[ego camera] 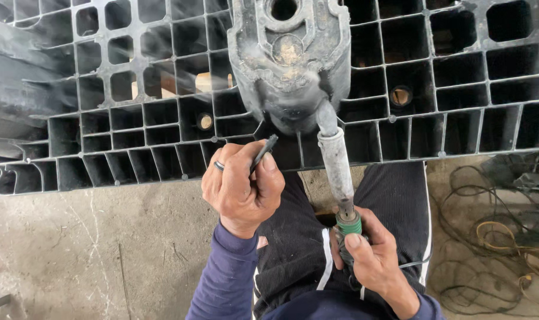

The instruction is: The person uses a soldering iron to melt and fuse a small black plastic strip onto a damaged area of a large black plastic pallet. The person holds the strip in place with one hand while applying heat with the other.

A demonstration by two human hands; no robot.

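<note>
Closest to me are my own legs in dark ribbed trousers [400, 201] with a white stripe down the side, plus my purple sleeves [228, 278]. My right hand [373, 258] is wrapped tight around the bottom end of a long tool handle [337, 172]; there's a band of green tape [349, 225] right above my thumb, and above that the handle is a dusty grey tube, kinda chalky looking. My left hand [243, 186] is curled shut on a thin dark rod [263, 151], pinched between thumb and forefinger, its tip poking up toward the plastic. Ring on one finger too.

The handle runs up into a chunky grey metal head [290, 59], rounded, scuffed, with a round hole on top and a worn yellowish disc under it. That head sits pressed on a black plastic pallet [459, 89], all square and oblong grid cells, matte and dusty, a few round holes showing tan inside. The left edge of the pallet looks warped and smooth.

Underneath is a rough concrete floor [103, 249], pale and cracked. Off to the right there's a tangle of dark and yellowish cables [495, 237] lying on the floor.
</note>
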